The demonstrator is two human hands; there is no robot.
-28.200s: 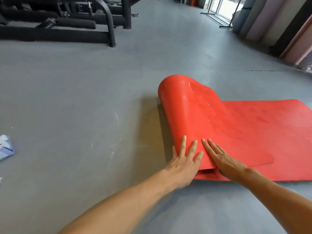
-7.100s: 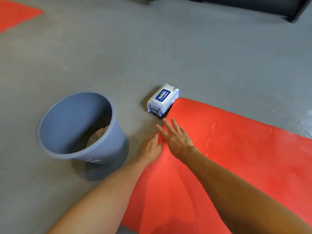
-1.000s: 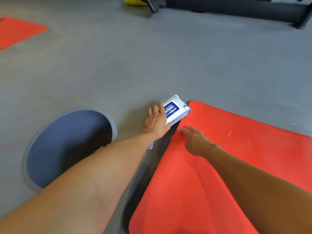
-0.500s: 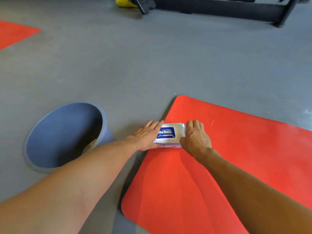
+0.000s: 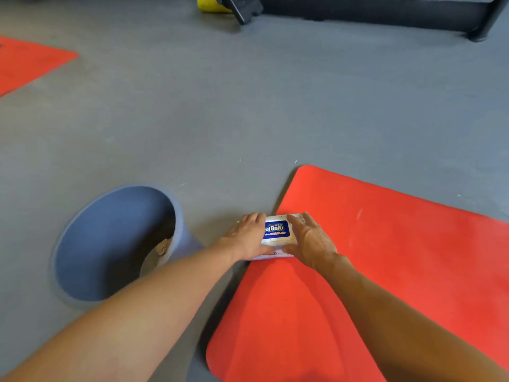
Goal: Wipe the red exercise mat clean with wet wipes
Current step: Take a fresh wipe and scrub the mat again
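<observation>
The red exercise mat (image 5: 371, 257) lies unrolled on the grey floor, filling the lower right of the head view. A white pack of wet wipes (image 5: 276, 230) with a blue label sits on the mat's left edge. My left hand (image 5: 245, 238) grips the pack's left end, fingers curled over it. My right hand (image 5: 309, 241) holds the right end, fingers over the top by the label and thumb along the near side. The pack's lower part is hidden by both hands.
A blue bucket (image 5: 91, 221) stands on the floor left of the mat, with crumpled brownish scraps inside. A second red mat (image 5: 24, 62) lies at the far left. Black gym equipment (image 5: 385, 12) and a yellow object (image 5: 212, 5) line the back.
The left hand pulled the wipes pack from beside the mat's corner onto the mat's edge. The right hand came onto its right end and now reaches further over the top.
</observation>
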